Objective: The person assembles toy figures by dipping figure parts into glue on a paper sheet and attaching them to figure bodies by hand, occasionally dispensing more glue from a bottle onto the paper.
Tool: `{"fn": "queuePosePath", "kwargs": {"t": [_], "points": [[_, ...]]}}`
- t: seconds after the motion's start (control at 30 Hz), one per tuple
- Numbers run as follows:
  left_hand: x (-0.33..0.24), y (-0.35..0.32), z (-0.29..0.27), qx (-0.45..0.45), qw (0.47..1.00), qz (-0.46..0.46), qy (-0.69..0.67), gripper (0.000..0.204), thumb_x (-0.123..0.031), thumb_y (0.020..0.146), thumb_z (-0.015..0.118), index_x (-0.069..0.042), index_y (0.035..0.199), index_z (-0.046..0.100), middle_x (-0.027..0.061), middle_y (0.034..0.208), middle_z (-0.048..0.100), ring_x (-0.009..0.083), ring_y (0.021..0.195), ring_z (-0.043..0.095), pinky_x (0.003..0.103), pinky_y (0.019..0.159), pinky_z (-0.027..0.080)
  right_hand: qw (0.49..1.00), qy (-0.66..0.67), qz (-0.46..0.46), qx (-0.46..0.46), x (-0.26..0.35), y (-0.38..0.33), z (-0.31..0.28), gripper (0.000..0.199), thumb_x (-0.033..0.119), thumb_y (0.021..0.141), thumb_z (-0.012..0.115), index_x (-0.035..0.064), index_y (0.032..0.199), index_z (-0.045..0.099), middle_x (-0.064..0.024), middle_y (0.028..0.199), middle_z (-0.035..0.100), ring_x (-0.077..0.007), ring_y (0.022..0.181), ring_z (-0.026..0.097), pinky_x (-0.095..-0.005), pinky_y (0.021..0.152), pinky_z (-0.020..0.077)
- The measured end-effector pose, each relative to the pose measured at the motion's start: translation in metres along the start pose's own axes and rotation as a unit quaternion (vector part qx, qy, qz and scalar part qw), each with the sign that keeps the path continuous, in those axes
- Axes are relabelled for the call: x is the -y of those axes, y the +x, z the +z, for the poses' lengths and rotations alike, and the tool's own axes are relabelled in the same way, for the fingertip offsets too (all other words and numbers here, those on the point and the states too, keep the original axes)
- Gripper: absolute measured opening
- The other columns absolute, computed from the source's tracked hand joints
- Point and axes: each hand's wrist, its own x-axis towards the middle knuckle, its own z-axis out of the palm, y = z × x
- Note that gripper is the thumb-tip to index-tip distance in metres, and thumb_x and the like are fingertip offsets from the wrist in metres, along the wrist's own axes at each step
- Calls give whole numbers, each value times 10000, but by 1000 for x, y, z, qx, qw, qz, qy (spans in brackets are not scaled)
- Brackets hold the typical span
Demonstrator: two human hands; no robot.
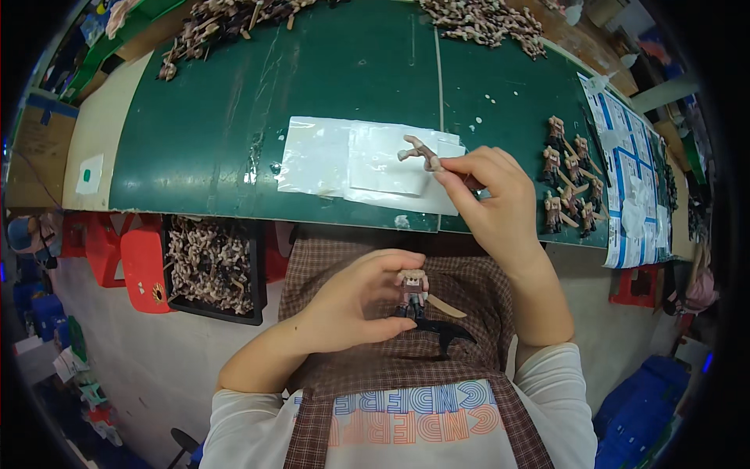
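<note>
So the biggest thing here is the green table, running right across in front of the person. Next is the brown plaid apron spread over the lap, right below where the left hand is working. 2 big heaps of figurine pieces, a left heap and a right heap, sit at the far edge, which I'd guess keeps the near side free for hands. The black tray full of more pieces is by the left knee, probably for easy reach. White sheets lie in the middle, maybe to protect the surface. Finished-looking figurines stand bunched at the right, seemingly kept away from the loose stuff.

The hands are apart: the left hand is clamped on a small figurine upright over the lap, fingers on top, thumb near its feet. The right hand pinches a brown-and-pale piece above the sheets by its end, so the rest sticks out clear
</note>
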Motion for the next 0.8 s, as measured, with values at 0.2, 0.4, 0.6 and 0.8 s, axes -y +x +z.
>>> {"fn": "queuePosePath", "kwargs": {"t": [0.2,0.4,0.6,0.8], "points": [[0,-6,-16,12,999,29,13,674,110,743,694,-5,1356,437,99,1393,382,238,1275,486,342,1002,440,989,-121,-80,41,8,14,18,74,122,800,689,49,810,684,-64,761,621,-255,731,585,-365,650,467],[4,-6,-21,9,995,33,-95,661,146,748,657,25,1355,426,120,1444,345,284,1300,461,382,1052,426,982,-140,-93,79,13,17,23,53,87,793,674,35,800,666,-82,764,608,-271,751,590,-379,678,476],[-2,-6,-22,-8,991,17,-131,700,144,777,631,36,1412,356,145,1467,335,294,1299,464,374,1055,424,980,-155,-89,92,14,19,20,57,81,790,673,25,798,661,-92,767,606,-280,757,591,-383,684,478],[-7,-4,-17,-27,990,30,-137,692,103,806,632,42,1427,333,167,1465,365,291,1285,481,363,1041,425,980,-159,-88,84,11,18,20,61,83,787,674,25,794,656,-94,775,610,-282,767,593,-384,691,479]]}}
